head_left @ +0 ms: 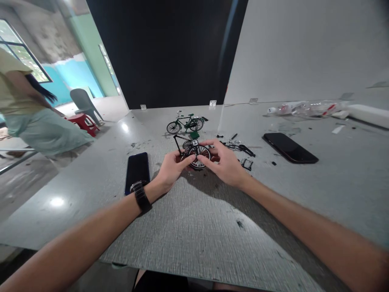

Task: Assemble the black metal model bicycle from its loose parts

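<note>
the dark model bicycle (pixel 191 151) was found at the middle of the table (pixel 188 227), raised between two bare hands. the left hand (pixel 170 167) grasped it from the left, thumb on the wheel (pixel 204 149); the right hand (pixel 227 164) grasped it from the right, its thumb brought to the hub area. the fingers behind were partly hidden, so their exact contact could not be told. the opposed thumbs presumably kept the wheel from turning or slipping. the wheel faced the wearer, which probably gave a clear view of its centre.

a green model bicycle (pixel 186 123) stood upright on the far side, beyond the hands, where it could be seen without obstructing them. a small green piece (pixel 194 135) lay just nearer than it. loose black parts (pixel 246 151) were spread to the right of the right hand, seemingly for easy reach.

one phone (pixel 136 168) lay left of the work, partly behind the watch (pixel 141 196) on the left wrist; a second phone (pixel 290 147) lay to the right. both appeared set aside to leave the middle free. clear plastic packaging (pixel 317 108) rested at the far right.
</note>
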Tool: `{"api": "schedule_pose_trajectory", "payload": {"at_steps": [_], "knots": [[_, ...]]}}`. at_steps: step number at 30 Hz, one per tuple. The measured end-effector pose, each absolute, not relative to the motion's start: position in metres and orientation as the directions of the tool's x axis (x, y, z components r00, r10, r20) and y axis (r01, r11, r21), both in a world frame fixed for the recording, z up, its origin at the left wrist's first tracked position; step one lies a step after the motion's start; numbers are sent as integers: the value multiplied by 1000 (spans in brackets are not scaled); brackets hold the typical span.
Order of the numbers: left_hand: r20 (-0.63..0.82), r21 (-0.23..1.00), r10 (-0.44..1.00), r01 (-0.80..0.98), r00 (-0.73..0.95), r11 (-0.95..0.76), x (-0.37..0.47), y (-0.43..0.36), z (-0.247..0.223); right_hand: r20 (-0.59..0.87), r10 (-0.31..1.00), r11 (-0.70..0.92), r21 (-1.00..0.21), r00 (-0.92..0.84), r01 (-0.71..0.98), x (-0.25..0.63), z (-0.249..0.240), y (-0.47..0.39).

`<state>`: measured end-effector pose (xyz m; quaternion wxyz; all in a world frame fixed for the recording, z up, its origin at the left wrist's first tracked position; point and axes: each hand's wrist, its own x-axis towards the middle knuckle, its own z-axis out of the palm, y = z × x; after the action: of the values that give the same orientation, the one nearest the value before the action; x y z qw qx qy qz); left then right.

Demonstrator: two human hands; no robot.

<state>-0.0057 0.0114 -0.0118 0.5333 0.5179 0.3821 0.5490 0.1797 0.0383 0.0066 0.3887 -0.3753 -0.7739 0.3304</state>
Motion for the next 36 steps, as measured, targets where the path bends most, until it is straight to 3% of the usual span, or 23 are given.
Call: {"api": "schedule_pose_trajectory", "payload": {"at_steps": [27,36], "knots": [[147,966,985,-228,94,-122,-7,14,-14,365,790,579,-709,-492,403,182,8,40],[145,961,987,-248,72,-123,-5,10,-8,389,796,563,-759,-465,328,181,6,39]]}}
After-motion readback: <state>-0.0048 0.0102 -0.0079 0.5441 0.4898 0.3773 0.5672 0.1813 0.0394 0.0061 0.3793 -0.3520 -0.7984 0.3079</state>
